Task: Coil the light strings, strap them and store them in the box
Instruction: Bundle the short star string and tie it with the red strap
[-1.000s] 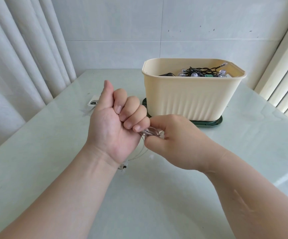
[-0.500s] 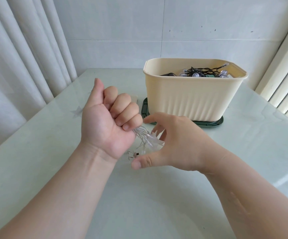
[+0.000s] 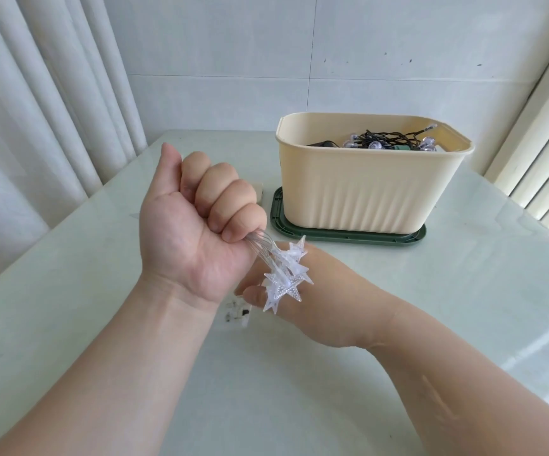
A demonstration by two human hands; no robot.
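- The left hand (image 3: 197, 222) is up in the air, closed in a tight fist, with the palm side facing the camera
- It grips a bunch of thin clear wires (image 3: 260, 240) that come out from under the little finger
- The wires belong to the star lights (image 3: 283, 279), a clump of see-through plastic stars hanging just below the fist
- The right hand (image 3: 325, 301) is lower, close to the table, just behind the stars, with its back turned up
- Its thumb (image 3: 251, 296) sticks out to the left under the stars
- Its other fingers are hidden behind the left hand and the stars, so I cannot tell if that hand is open or holding something
- The two hands are close together, the left one above the right one
- A small clear part (image 3: 237, 314) with dark bits inside lies on the table just beside the right thumb, too blurry to name
- The table (image 3: 102, 274) is pale green and shiny
- The box (image 3: 365, 195) is cream with ribbed sides and open on top, and it stands behind the hands, to the right
- The box sits on a dark green lid (image 3: 348, 237) that lies flat on the table
- Inside the box is a dark light string (image 3: 388, 141) with round clear bulbs, all bunched up
- White curtains (image 3: 36, 110) hang on the left, and a white tiled wall (image 3: 299, 44) is at the back
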